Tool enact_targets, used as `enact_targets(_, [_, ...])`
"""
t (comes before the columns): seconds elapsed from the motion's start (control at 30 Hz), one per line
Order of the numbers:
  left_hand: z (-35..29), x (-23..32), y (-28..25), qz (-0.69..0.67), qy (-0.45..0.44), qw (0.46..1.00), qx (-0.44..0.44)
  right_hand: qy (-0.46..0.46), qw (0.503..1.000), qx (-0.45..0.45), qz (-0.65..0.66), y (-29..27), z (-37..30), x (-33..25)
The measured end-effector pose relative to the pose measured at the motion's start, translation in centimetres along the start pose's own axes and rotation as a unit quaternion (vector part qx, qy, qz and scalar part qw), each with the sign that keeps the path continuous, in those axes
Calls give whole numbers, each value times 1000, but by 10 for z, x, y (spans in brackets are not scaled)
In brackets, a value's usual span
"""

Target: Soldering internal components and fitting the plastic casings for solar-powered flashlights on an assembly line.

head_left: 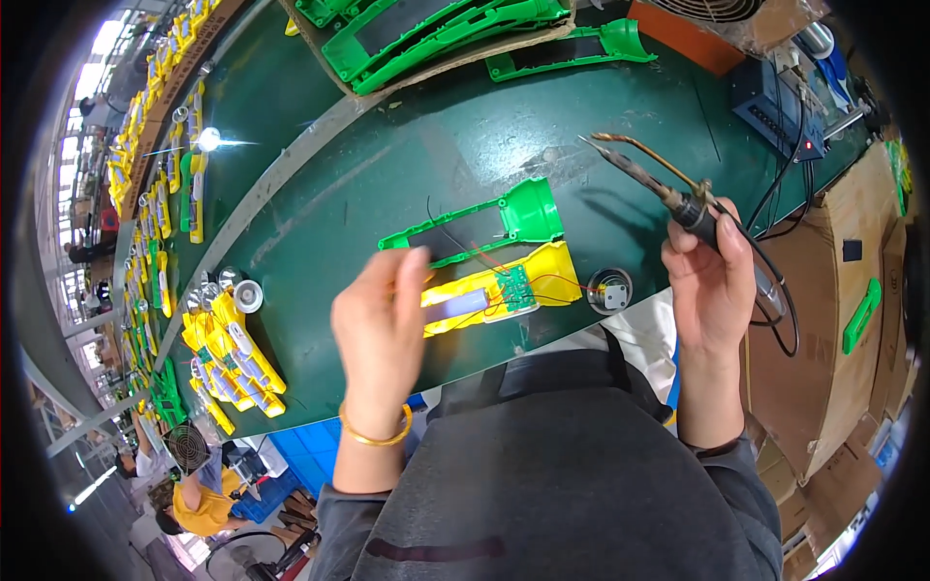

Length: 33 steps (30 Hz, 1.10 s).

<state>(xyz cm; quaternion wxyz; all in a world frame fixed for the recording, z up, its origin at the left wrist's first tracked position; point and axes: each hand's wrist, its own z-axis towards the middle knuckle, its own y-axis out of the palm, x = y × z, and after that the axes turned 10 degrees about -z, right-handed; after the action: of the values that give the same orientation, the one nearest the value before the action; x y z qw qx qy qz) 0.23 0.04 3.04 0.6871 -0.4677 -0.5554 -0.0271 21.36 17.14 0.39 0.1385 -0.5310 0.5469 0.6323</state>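
My right hand [712, 276] is closed around a soldering iron [690, 211], its tip pointing up and left, a thin brass-coloured tube beside it. Slightly blurred, my left hand [376, 315] is curled over the left end of a yellow casing half [552, 276]; what its fingers hold, if anything, is hidden. A green circuit board [514, 288] and a purple cylindrical cell [459, 306] lie in the yellow casing. Red and black wires run from the board to a round lamp head [610, 290] on the right. A green casing half [531, 211] lies just behind.
Yellow assemblies [232, 353] are piled at the left near a clear reflector cup [248, 295]. A box of green casings [426, 44] stands at the back. A blue soldering station [775, 107] sits at the far right; its cable hangs near my right hand.
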Motion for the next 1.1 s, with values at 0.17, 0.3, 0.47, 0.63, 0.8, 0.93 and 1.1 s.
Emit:
enact_targets(0.17, [30, 22, 45, -208, 31, 978, -3, 18, 999, -34, 0, 22, 12, 5])
enact_targets(0.3, [25, 28, 38, -261, 89, 961, -33, 22, 999, -24, -7, 25, 21, 9])
enact_targets(0.47, [3, -1, 14, -213, 137, 967, -13, -2, 993, -72, -94, 42, 36, 21])
enact_targets(0.63, [-2, -26, 19, -71, 130, 985, 83, 107, 978, -152, -99, 55, 53, 43])
enact_targets(0.8, [-11, -19, 2, -270, -55, 961, -13, 151, 977, -104, -114, 36, 27, 34])
enact_targets(0.93, [6, -19, -11, 26, 115, 991, -62, 120, 981, -85, -127, 34, 17, 22])
enact_targets(1.1, [26, -13, -17, 102, 90, 974, -180, 69, 945, -113, -298, 44, 19, 16])
